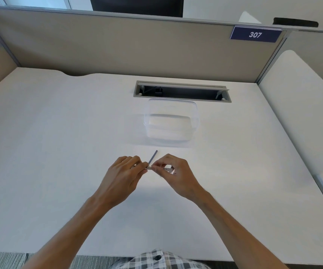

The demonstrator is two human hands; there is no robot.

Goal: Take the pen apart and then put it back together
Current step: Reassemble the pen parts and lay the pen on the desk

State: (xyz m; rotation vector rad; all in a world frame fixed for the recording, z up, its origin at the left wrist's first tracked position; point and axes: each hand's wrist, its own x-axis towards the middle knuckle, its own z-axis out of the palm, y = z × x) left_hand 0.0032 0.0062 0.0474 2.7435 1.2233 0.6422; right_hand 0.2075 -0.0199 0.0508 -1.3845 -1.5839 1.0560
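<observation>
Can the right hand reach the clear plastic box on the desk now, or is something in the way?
Probably yes, but not freely. Nothing lies between the right hand and the clear plastic box straight ahead. However, both the right and left hand grip the pen, so it must let go first.

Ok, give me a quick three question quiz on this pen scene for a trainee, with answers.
1. True or false: both hands, left hand and right hand, hold the pen barrel.
2. Where does the thin grey refill lie? A) inside the clear container B) on the desk behind the hands
3. What number is on the blue sign?

Key: 1 true; 2 B; 3 307. The clear container stands further back on the desk.
</observation>
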